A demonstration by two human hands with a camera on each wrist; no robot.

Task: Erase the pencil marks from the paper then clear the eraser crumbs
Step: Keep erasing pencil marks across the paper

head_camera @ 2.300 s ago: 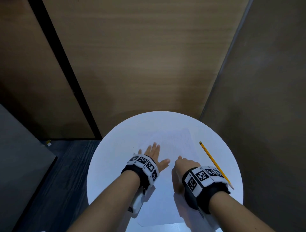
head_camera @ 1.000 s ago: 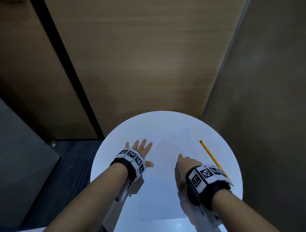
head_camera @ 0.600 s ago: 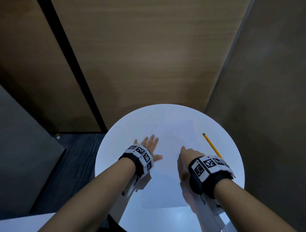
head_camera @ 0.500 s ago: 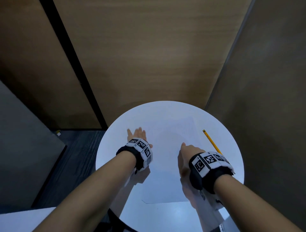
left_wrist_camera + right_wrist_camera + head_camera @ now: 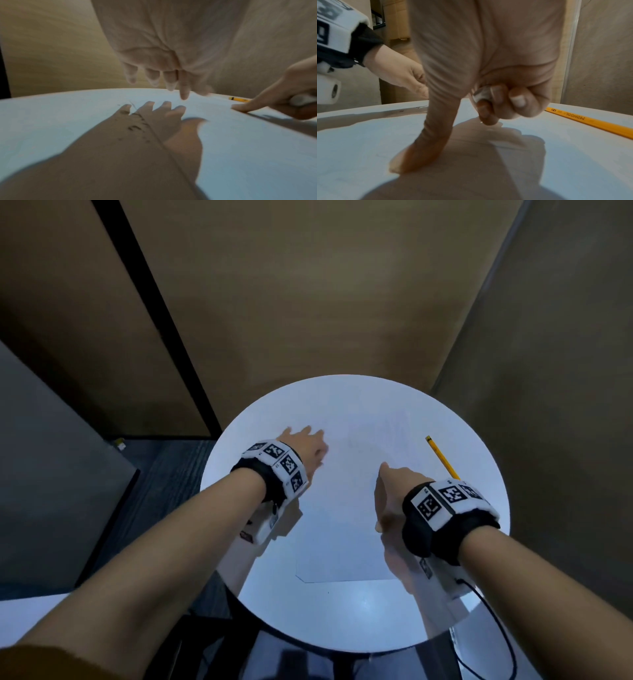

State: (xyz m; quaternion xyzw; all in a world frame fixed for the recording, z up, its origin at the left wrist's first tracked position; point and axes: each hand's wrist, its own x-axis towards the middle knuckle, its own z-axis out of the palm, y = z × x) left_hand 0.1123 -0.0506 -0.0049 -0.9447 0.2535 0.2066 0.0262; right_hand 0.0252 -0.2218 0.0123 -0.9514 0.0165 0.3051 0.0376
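Round white table [image 5: 342, 618], left hand [image 5: 305, 448] spread at paper [image 5: 342, 529] edge, right hand [image 5: 394, 491] curled around eraser [image 5: 482, 94].

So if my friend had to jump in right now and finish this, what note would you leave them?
Left hand: open, fingers spread over the left edge of the white sheet of paper, near dark eraser crumbs.
Right hand: forefinger pressing the paper, other fingers curled round a small grey-white eraser.
Yellow wooden pencil: lying on the round white table, right of the paper.
Done: most marks look rubbed out.
Left: faint marks near the far end, if any, and the crumbs.
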